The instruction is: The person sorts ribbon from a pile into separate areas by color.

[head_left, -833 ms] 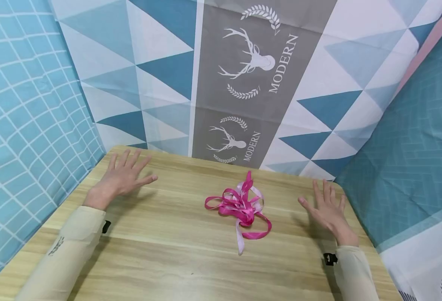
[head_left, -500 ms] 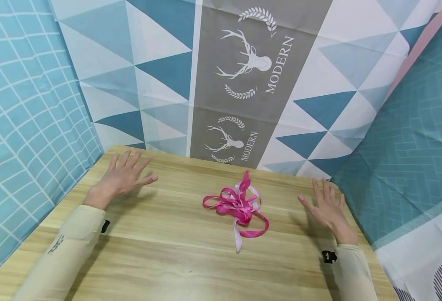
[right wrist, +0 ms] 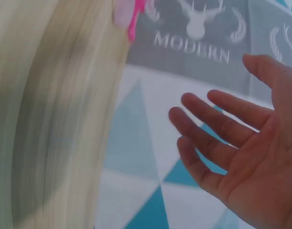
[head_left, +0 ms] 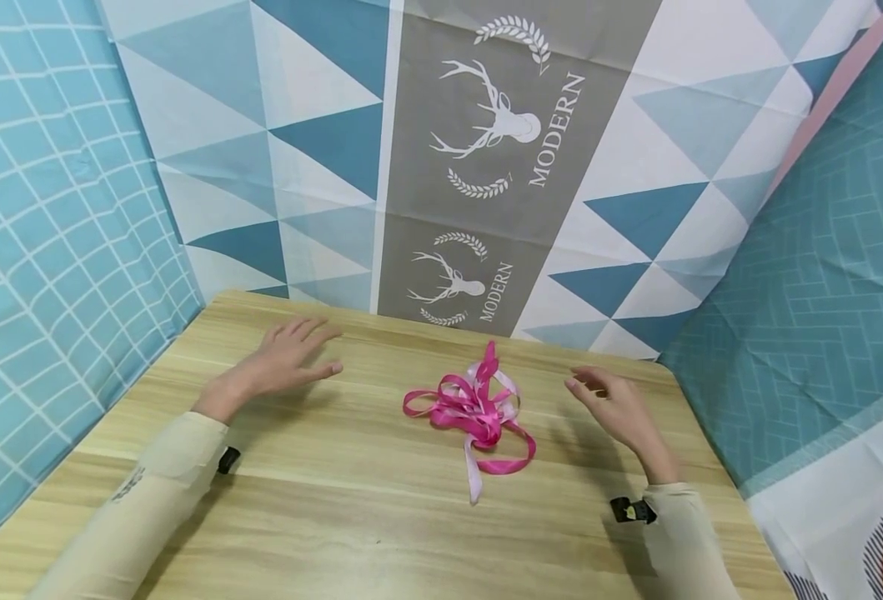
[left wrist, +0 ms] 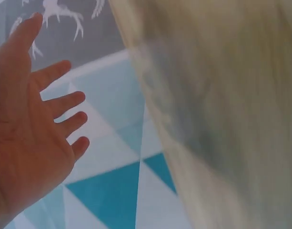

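A loose tangle of ribbon, bright pink with pale pink stretches, lies on the wooden table, right of the middle. To its left my left hand hovers over the table with fingers spread and relaxed, holding nothing. On the ribbon's other side my right hand is also off the table, its fingers slightly bent and nothing in them. Both palms appear in the wrist views, the left hand and the right hand. A bit of pink ribbon shows at the top of the right wrist view.
A patterned cloth with triangles and a grey deer panel hangs along the table's far edge. Blue grid cloth borders the left side, and teal cloth the right. Black straps sit at the wrists.
Both hands have moved inward toward the ribbon, the left one rightward and the right one leftward. The right fingers have bent from their spread pose. The ribbon lies as before.
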A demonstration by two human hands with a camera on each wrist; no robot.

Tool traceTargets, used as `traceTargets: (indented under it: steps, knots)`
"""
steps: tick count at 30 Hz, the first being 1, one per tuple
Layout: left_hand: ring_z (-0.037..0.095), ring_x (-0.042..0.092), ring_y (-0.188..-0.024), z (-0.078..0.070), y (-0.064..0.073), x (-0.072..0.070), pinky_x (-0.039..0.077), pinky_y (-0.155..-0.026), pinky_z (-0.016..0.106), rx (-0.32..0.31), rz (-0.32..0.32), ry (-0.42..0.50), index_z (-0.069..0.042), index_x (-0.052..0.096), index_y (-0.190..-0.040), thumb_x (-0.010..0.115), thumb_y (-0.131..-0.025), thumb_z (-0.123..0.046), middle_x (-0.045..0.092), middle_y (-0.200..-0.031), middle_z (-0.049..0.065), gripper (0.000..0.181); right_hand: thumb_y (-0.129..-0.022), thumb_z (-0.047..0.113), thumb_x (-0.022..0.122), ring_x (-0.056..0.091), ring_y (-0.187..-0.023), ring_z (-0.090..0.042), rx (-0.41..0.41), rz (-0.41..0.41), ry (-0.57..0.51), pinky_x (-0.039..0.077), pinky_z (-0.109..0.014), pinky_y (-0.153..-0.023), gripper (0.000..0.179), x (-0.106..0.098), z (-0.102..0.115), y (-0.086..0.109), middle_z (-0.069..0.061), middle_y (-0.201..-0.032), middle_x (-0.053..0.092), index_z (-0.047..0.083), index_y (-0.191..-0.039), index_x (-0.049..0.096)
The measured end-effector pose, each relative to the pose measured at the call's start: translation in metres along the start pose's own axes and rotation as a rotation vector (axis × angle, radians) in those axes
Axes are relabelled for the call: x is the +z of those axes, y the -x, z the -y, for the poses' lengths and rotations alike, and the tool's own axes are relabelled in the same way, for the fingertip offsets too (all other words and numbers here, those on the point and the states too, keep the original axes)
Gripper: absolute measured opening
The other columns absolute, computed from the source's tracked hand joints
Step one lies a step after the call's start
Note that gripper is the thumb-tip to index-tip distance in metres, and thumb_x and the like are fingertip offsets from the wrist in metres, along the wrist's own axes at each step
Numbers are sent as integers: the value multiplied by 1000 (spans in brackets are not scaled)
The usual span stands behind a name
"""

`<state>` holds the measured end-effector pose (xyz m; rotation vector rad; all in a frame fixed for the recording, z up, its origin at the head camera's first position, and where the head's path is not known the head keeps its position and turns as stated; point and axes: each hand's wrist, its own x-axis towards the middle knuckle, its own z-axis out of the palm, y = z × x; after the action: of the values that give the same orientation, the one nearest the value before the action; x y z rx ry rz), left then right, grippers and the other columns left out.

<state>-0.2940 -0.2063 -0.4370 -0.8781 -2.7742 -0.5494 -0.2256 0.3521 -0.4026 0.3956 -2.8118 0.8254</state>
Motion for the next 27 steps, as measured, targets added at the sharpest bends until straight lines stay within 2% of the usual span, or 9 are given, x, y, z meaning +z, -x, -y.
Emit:
traceTargets:
  steps: [4, 6, 10, 14, 17, 19, 22, 24, 27]
  knots:
    - [44, 36, -140, -13, -8, 7, 20, -107, 70, 27, 52, 79, -8, 55, -145, 62, -102, -43, 44, -151, 22, 56, -102, 43, 63, 65, -106, -30, -50, -2, -65, 52, -53, -90, 47, 19, 17, -10, -12, -122, 68, 8, -134, 65]
    - [42, 42, -137, -20, -12, 11, 24, -108, 67, 42, 81, 122, -7, 57, -142, 63, -102, -39, 51, -147, 18, 51, -101, 39, 66, 63, -110, -32, -72, 31, -78, 50, -55, -92, 46, 31, 25, -14, -12, -125, 67, 7, -134, 65]
    - [36, 54, -128, -38, -21, 21, 39, -105, 58, 62, 157, 258, -3, 58, -140, 63, -103, -31, 59, -137, 14, 46, -98, 39, 69, 54, -127, -37, -89, 172, -79, 43, -59, -101, 55, 57, 38, -20, -14, -139, 59, 5, -141, 58]
    - [30, 62, -114, -61, -38, 34, 49, -96, 49, 68, 223, 350, 1, 57, -138, 62, -104, -25, 65, -126, 17, 44, -93, 52, 70, 41, -139, -39, -68, 321, -52, 35, -60, -108, 78, 76, 47, -25, -18, -154, 41, 7, -152, 46]
    - [27, 64, -108, -75, -53, 44, 51, -93, 46, 53, 241, 366, 1, 58, -136, 62, -103, -23, 68, -118, 15, 41, -90, 59, 70, 37, -141, -41, -51, 377, -45, 34, -63, -107, 88, 85, 50, -31, -20, -159, 31, 11, -157, 39]
    - [27, 65, -108, -83, -61, 50, 50, -94, 46, 40, 249, 376, 1, 59, -135, 63, -103, -22, 68, -117, 15, 40, -91, 59, 69, 39, -138, -38, -62, 400, -60, 36, -61, -107, 86, 91, 51, -34, -18, -156, 35, 13, -157, 39]
    - [25, 65, -103, -93, -67, 58, 51, -92, 43, 37, 272, 389, 3, 59, -134, 66, -101, -20, 68, -114, 13, 41, -95, 51, 69, 45, -131, -32, -126, 442, -102, 40, -56, -106, 77, 97, 52, -37, -14, -145, 47, 10, -154, 42]
    - [22, 65, -95, -100, -68, 63, 52, -87, 41, 29, 283, 382, 4, 60, -132, 68, -100, -20, 69, -106, 11, 41, -96, 47, 68, 47, -127, -29, -166, 480, -121, 40, -53, -106, 73, 99, 54, -37, -12, -140, 50, 8, -153, 43]
    - [17, 60, -81, -108, -68, 68, 51, -78, 38, 1, 283, 343, 4, 63, -128, 71, -97, -20, 65, -92, 4, 39, -97, 46, 68, 47, -129, -28, -227, 515, -108, 39, -51, -107, 73, 100, 59, -35, -12, -144, 49, 4, -153, 43]
